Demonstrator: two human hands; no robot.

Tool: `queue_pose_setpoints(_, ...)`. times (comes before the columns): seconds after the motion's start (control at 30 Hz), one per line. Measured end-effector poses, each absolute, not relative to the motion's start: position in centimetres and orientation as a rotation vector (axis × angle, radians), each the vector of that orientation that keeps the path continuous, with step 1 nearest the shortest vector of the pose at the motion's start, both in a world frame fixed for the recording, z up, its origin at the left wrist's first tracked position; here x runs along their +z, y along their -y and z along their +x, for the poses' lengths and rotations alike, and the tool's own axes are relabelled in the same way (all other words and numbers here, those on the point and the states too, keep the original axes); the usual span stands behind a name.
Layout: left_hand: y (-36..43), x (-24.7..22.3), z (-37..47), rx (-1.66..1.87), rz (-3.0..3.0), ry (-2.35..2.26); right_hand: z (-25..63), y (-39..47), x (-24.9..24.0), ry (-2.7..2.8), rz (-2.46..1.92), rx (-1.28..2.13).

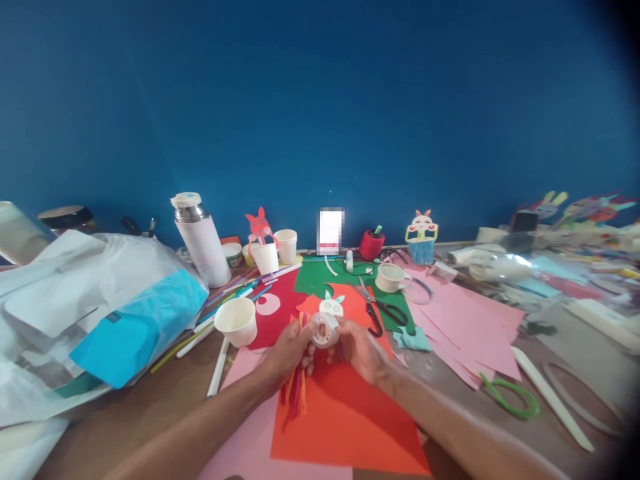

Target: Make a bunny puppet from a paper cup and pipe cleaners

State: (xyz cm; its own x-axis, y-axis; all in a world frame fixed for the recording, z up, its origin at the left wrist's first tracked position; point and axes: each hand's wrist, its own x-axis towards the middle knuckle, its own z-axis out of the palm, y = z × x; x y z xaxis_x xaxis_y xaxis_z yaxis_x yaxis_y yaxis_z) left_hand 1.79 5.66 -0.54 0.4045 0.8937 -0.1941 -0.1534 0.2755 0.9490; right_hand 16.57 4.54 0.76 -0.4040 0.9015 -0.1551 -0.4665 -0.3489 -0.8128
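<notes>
Both hands meet above an orange paper sheet [345, 427]. My left hand [290, 350] is closed around a bundle of orange and purple strips [299, 393] that hang down from it, and its fingers also touch a clear tape roll [325, 331]. My right hand [364, 351] grips the other side of that roll, fingertips on its rim. Just beyond the roll a white paper rabbit head [331, 305] with green-marked ears and eyes shows, its lower part hidden. Black-handled scissors [373, 310] lie to the right, on the orange and green paper.
White cup [236, 322], flask [203, 243] and plastic bag [140, 287] stand left. Paper-cup figures [267, 257] [421, 247] are at the back. Pink sheets [465, 327], a beige cup [391, 277] and a green pipe cleaner [513, 400] lie right.
</notes>
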Motion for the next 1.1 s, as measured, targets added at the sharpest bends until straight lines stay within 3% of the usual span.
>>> queue_pose_setpoints(1.1,-5.5,-0.23,1.98,0.835,1.106,-0.89,16.58,-4.4,0.11,0.739,-0.73,1.895)
